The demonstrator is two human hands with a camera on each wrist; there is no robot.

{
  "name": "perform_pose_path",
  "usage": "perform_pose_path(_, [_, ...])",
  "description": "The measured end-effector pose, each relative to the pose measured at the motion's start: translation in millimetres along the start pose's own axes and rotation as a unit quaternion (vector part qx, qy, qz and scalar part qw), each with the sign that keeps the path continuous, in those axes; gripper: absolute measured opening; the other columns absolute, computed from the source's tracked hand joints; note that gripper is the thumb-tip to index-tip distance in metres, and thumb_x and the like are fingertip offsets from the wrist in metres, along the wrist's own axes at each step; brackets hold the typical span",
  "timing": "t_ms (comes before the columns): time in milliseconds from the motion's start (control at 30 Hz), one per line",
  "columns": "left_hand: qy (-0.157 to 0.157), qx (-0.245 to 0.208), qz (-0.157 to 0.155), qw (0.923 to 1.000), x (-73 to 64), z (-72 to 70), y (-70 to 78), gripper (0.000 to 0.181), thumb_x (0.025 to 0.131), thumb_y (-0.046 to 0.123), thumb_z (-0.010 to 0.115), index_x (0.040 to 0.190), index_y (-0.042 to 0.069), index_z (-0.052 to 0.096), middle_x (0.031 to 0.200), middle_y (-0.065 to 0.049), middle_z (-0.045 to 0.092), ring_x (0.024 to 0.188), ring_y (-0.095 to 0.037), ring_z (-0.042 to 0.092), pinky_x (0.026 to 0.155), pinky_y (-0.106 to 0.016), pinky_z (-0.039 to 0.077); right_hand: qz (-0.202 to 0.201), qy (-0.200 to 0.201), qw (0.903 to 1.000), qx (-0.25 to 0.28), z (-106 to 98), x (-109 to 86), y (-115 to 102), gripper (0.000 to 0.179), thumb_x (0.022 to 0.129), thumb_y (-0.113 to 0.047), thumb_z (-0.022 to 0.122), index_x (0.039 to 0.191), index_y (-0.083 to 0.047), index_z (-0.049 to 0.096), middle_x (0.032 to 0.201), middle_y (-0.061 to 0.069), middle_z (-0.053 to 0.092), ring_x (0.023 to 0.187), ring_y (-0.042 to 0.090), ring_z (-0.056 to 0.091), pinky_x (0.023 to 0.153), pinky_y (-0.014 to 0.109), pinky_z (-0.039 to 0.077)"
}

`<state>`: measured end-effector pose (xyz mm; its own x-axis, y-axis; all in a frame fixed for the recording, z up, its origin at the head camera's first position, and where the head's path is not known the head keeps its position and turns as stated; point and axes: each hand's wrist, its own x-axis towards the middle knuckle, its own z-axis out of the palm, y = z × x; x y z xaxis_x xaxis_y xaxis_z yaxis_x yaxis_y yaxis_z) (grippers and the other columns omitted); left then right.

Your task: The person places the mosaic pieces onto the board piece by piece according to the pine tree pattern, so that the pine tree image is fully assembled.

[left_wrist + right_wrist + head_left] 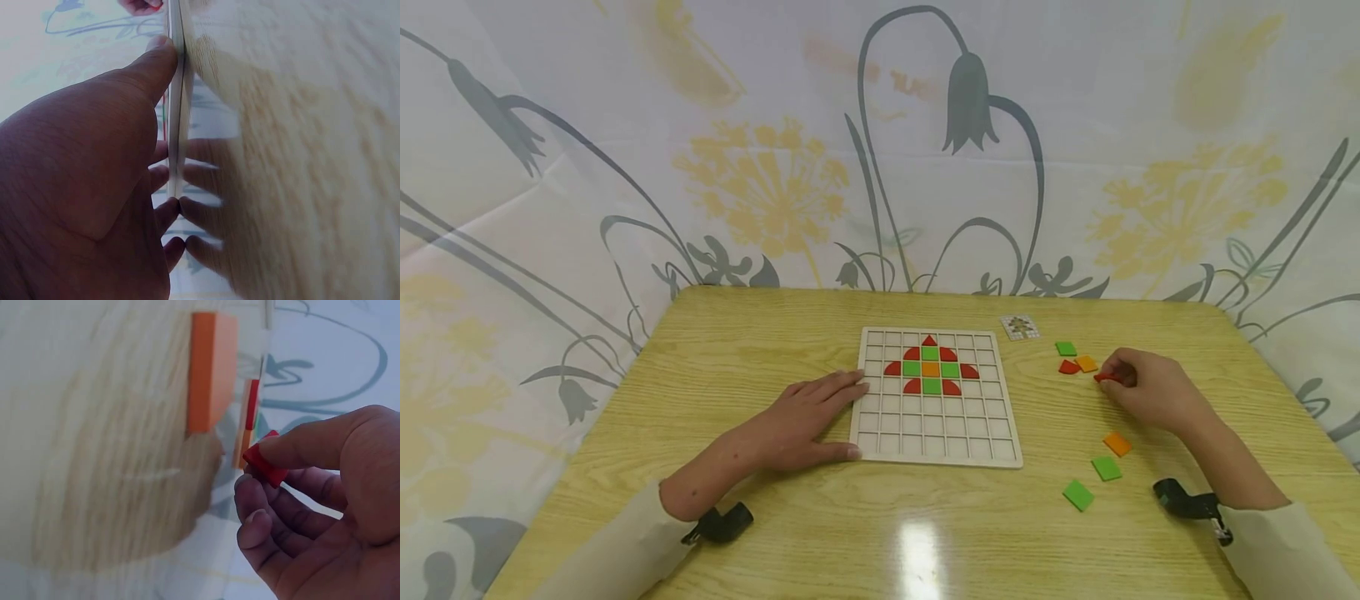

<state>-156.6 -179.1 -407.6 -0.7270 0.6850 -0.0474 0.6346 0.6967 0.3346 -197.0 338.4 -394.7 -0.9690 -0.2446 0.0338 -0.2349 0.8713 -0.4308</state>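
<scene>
My left hand [805, 421] lies with straight fingers along the left edge of a white grid board [887, 423], its thumb by the near corner. In the left wrist view the thumb and fingertips touch the board's rim. Red, green and orange tiles fill part of the grid, with an orange tile [931, 369] in the middle and a red triangle [929, 340] on top. Right of the board, my right hand [1153, 390] pinches a small red tile [267, 459] between thumb and fingers, over the table. Its full outline is partly hidden by the thumb.
Near the right hand lie a green tile [1066, 348], a red tile [1068, 367] and an orange tile [1086, 363]. Closer in are another orange tile [1117, 443] and two green tiles [1078, 495]. A small pattern card [1019, 327] lies behind. A flowered curtain [760, 125] backs the table.
</scene>
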Motion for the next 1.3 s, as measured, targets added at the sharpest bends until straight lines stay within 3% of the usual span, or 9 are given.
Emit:
perform_pose_path(600, [0.004,0.001,0.002,1.0000,1.7,-1.0,-0.8,0.087,0.103,0.059,0.063,0.170,0.016,0.027,0.177,-0.005,0.020,0.162,-0.031,0.024,0.119,-0.065,0.029,-0.046,0.020,0.9972,0.056,5,0.2,-53,0.005,0.099,-0.006,0.072,0.104,-0.005,0.071,0.094,0.004,0.071,0.081,0.017,0.063,0.064,0.029,0.049])
perform_pose_path(1100, [0.001,-0.002,0.001,1.0000,0.9,-0.7,0.0,0.087,0.103,0.057,0.063,0.170,0.016,0.027,0.177,-0.006,0.020,0.162,-0.031,0.023,0.119,-0.065,0.029,-0.094,-0.003,0.9935,0.063,16,6.7,-89,0.023,0.099,0.000,0.071,0.121,-0.004,0.076,0.099,0.002,0.070,0.083,0.016,0.061,0.068,0.031,0.050])
perform_pose_path(1300, [-0.001,-0.003,0.000,1.0000,0.8,-0.9,0.1,0.087,0.103,0.057,0.063,0.170,0.016,0.027,0.177,-0.006,0.019,0.162,-0.031,0.022,0.120,-0.065,0.028,-0.121,-0.008,0.9897,0.076,21,10.1,-97,0.019,0.098,0.004,0.069,0.114,-0.005,0.075,0.089,0.002,0.066,0.078,0.015,0.057,0.067,0.031,0.048])
